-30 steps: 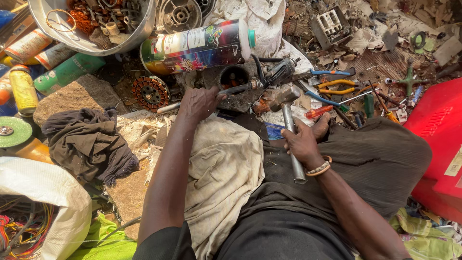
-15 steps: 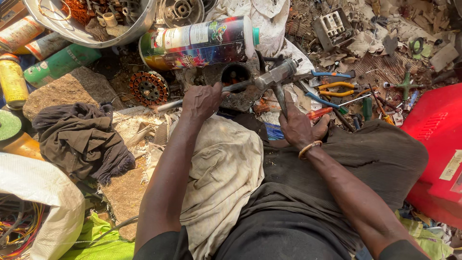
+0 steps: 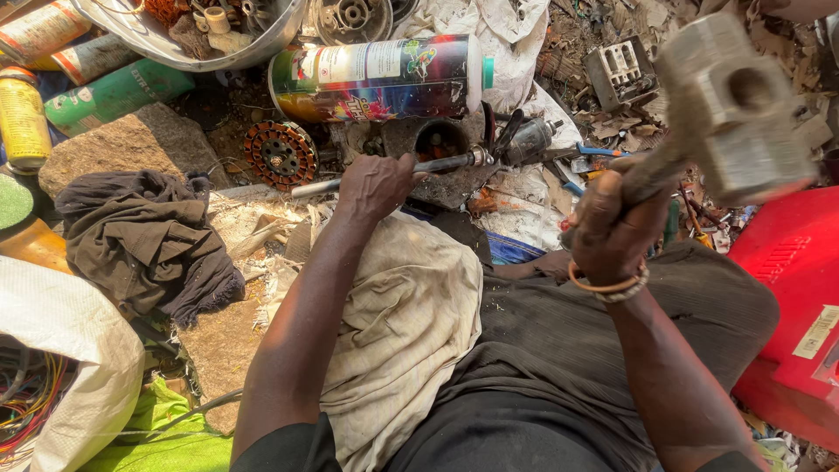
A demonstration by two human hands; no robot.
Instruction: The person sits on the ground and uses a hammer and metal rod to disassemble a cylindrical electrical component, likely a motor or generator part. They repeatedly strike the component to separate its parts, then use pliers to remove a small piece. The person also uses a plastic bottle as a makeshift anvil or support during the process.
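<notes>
Left of frame: dark rag [image 3: 144,232] and yellow can [image 3: 22,118], clear of the work. Left hand [image 3: 376,185] is wrapped tight around a steel rod [image 3: 393,173] lying roughly level, its far tip against a dark metal housing [image 3: 441,140] just below the big spray can [image 3: 380,77]. I can't tell if the tip sits in the bore or only at its rim. Copper-wound stator [image 3: 280,153] lies just beside, untouched. Right hand [image 3: 612,214] is clenched on the handle of a sledge hammer [image 3: 730,105], raised with the head blurred, well apart from the rod. My read: this is a drive-out strike. To do it well, I'd keep the rod in line with the housing, fingers back from the struck end, and land the hammer face square. A glancing blow could kick the rod sideways. Red case [image 3: 786,297] at right is out of the swing.
</notes>
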